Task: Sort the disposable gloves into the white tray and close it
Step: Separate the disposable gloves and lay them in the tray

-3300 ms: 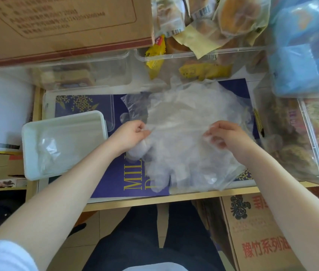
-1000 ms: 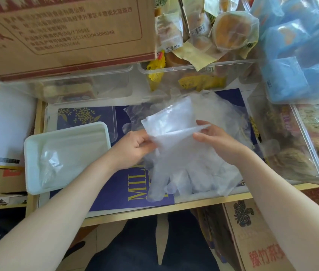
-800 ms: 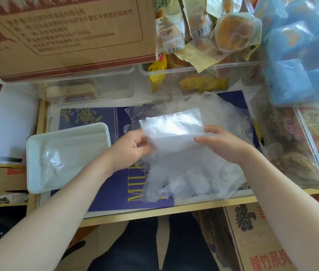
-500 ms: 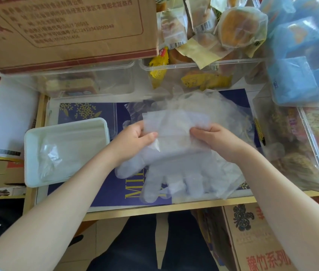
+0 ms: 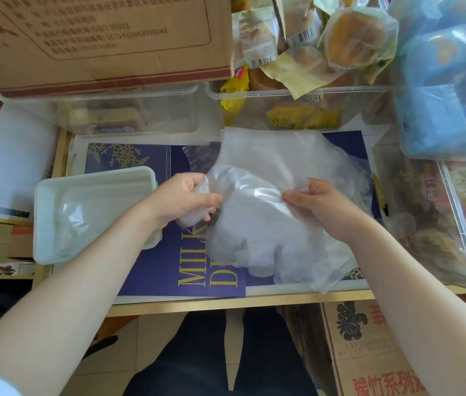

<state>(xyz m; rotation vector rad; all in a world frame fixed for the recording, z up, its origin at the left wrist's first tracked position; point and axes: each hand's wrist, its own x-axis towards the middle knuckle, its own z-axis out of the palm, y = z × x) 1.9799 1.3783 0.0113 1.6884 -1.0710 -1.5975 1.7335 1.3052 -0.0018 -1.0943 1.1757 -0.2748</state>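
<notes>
Between the two hands, over the blue printed sheet [image 5: 151, 270], lies the pile of clear disposable gloves [image 5: 268, 224]. The left hand [image 5: 186, 200] curls its fingers and thumb round a bunched fold at the pile's left edge. The right hand [image 5: 320, 207] pinches the film at the pile's right side. The gloves are thin, crinkled and translucent; finger shapes hang toward the near table edge [image 5: 226, 302]. Just left of the left wrist sits the white tray [image 5: 43, 195], rectangular with rounded corners, uncovered, holding some clear film. Behind the pile stand clear plastic bins [image 5: 297, 95] of wrapped snacks and a cardboard box [image 5: 97, 38]. Another clear bin [image 5: 460, 224] borders the right side.
</notes>
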